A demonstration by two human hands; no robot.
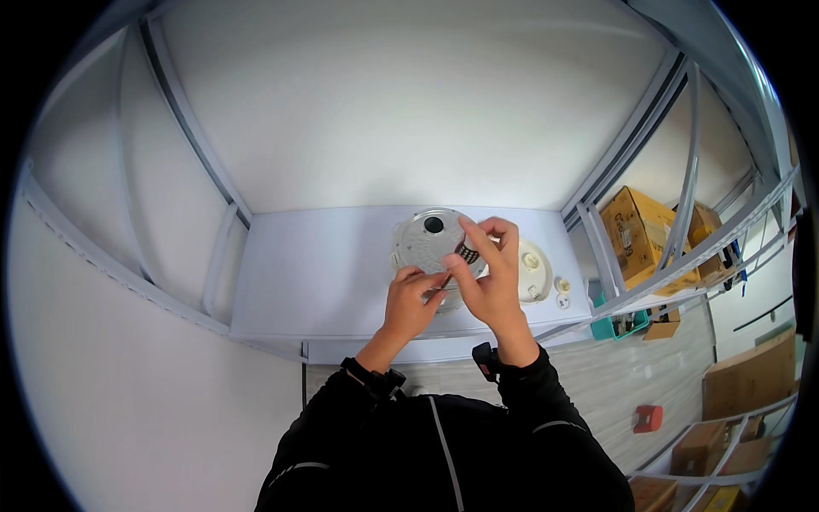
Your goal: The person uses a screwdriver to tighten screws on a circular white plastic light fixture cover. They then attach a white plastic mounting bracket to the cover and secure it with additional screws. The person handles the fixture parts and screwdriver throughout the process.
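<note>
A round silver metal housing with a dark round hole in its top stands on the white table, under my hands. My right hand is closed at its right side, thumb and fingers round a small dark piece with a light grid pattern. At the housing's near edge my left hand pinches a thin dark rod. Whether the rod and the patterned piece are one tool I cannot tell. Right of the housing lies a round cream-coloured cover, partly behind my right hand.
Two small round parts, one cream and one whitish, lie right of the cover on the table. White frame posts rise at both sides. Beyond the right one are cardboard boxes, a teal bin and a red stool.
</note>
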